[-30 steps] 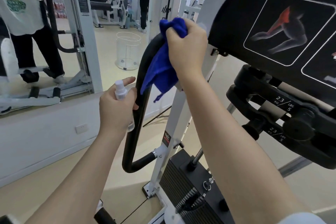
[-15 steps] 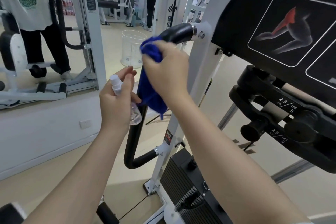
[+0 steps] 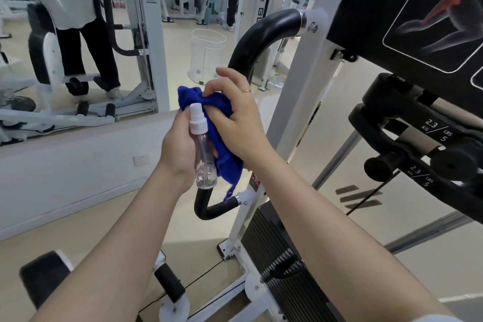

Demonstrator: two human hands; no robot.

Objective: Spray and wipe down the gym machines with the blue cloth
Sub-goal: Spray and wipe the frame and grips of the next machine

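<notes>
The blue cloth (image 3: 222, 144) is wrapped around the middle of a curved black handle bar (image 3: 261, 36) on a white-framed hip machine (image 3: 300, 102). My right hand (image 3: 235, 123) presses the cloth against the bar, fingers partly spread, a ring on one finger. My left hand (image 3: 177, 149) sits just left of it and holds a small clear spray bottle (image 3: 201, 149) with a white nozzle, upright, touching the cloth. The bar's lower bend (image 3: 209, 209) shows below the cloth.
A black weight stack (image 3: 282, 264) stands below my right forearm. Add-on weights marked 2.3 kg (image 3: 418, 144) jut out at right under a black exercise placard (image 3: 418, 13). A wall mirror (image 3: 78, 42) at left reflects a person. A clear bin (image 3: 207, 57) stands beyond.
My right hand has slid the cloth down the black bar from its top curve to its middle. My left hand with the bottle has come closer beside it.
</notes>
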